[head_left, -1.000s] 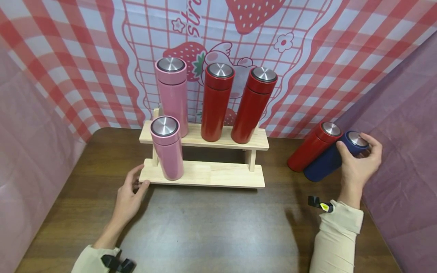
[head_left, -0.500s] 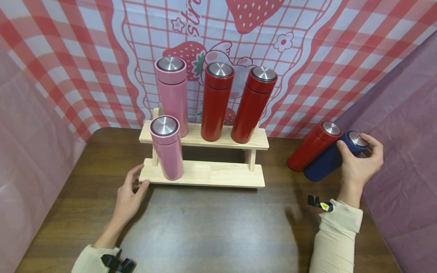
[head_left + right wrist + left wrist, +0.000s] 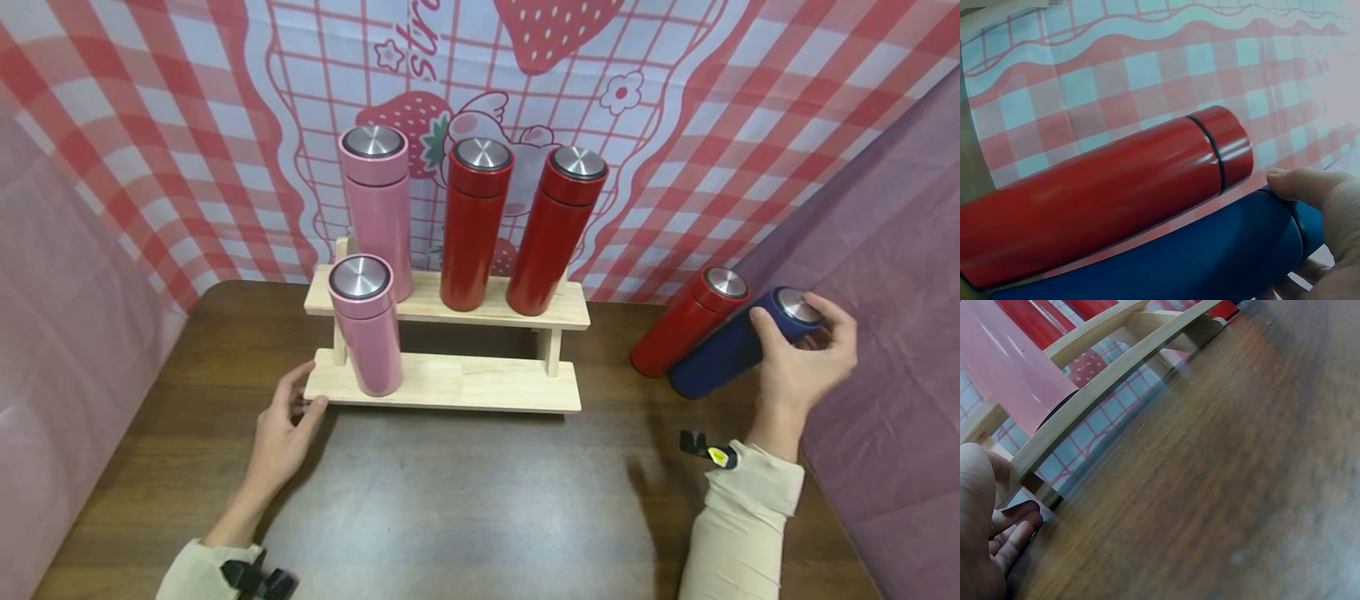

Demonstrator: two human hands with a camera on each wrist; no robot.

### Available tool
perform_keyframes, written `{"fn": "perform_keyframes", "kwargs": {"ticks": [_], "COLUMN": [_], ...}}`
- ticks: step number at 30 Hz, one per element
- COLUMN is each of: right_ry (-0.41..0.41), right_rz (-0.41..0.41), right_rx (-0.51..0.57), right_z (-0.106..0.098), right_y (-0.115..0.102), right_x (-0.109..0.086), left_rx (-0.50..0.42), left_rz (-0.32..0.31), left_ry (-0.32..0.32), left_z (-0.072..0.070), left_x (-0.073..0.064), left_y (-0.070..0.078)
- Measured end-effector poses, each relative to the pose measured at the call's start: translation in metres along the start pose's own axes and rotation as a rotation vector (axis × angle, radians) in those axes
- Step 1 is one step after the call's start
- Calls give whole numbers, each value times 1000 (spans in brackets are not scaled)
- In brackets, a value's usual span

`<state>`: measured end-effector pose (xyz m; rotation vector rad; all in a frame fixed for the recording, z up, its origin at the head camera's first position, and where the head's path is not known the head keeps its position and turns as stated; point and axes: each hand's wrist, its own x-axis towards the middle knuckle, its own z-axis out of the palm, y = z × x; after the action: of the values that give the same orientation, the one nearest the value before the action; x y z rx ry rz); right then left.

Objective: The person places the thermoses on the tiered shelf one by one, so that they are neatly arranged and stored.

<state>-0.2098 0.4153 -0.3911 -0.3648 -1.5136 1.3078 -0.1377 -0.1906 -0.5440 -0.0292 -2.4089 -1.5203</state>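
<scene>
My right hand (image 3: 804, 367) grips a blue thermos bottle (image 3: 720, 357) near its silver-topped lid, thumb on the near side. The bottle stands on the table at the right. Just left of it is a red thermos (image 3: 675, 335), its cap near my thumb (image 3: 1282, 181) in the right wrist view. My left hand (image 3: 281, 433) holds the left end of a two-tier wooden rack (image 3: 495, 385); in the left wrist view the fingers (image 3: 1016, 540) reach below the board. A pink thermos (image 3: 372, 346) stands on the lower tier, at its left.
On the upper tier stand another pink thermos (image 3: 381, 221) and two red ones, a middle red thermos (image 3: 472, 237) and a right red thermos (image 3: 550, 246). A checked strawberry cloth (image 3: 690, 167) hangs behind the brown table (image 3: 450, 500). A mauve cloth (image 3: 892, 350) borders the right side.
The right hand has shifted slightly right, drawing the blue thermos's top away from the red one while its base stays about in place. The left hand and the rack have not visibly moved.
</scene>
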Motion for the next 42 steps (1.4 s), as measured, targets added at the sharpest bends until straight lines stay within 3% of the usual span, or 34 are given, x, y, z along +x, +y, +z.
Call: {"fn": "perform_keyframes", "kwargs": {"ticks": [8,13,20,25,32,42], "right_ry": [20,26,30,20,-13,-120], "right_rz": [-38,-107,-146,-148,-159,-170], "right_rx": [36,80,261,336,447,532], "right_z": [2,3,5,6,9,18], "right_y": [-32,-54,-71,-79,-91,-111], "right_x": [-9,-17,-21,-23,-31,-51], "left_rx": [5,5,0,-3,3,3], "left_rz": [-5,2,31,27,-3,-1], "left_ry": [1,1,11,6,-4,-7], "left_z": [0,1,3,2,0,0], "left_x": [0,0,1,0,0,0], "left_y": [2,0,-16,-8,2,-2]}}
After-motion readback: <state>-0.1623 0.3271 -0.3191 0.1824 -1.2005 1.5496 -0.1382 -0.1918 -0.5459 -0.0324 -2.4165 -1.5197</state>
